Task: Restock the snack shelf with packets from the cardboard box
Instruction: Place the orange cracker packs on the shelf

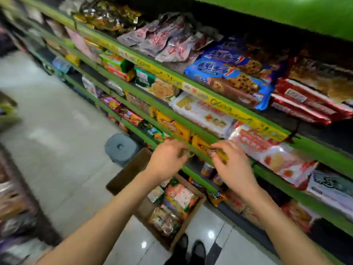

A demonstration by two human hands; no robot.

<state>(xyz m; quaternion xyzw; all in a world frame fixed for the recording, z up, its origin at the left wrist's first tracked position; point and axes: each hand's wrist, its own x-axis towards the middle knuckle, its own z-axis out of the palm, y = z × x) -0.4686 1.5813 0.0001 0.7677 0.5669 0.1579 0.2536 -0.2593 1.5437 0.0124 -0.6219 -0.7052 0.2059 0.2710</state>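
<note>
An open cardboard box (pixel 196 209) stands on the floor by my feet, with several snack packets (pixel 179 197) inside. Both hands are up at a middle shelf of the green snack shelf (pixel 202 157). My right hand (pixel 233 169) pinches the right end of an orange packet (pixel 201 145) lying just behind the shelf's front rail. My left hand (pixel 168 159) is at the rail to the left of that packet with its fingers curled. Blur hides whether it holds anything.
More orange packets (pixel 172 125) lie to the left on the same shelf, and white and red packets (pixel 267 150) to the right. A grey round stool (pixel 120 148) stands behind the box. Another rack (pixel 11 197) lines the aisle's left side. The tiled floor (pixel 57 131) lies between.
</note>
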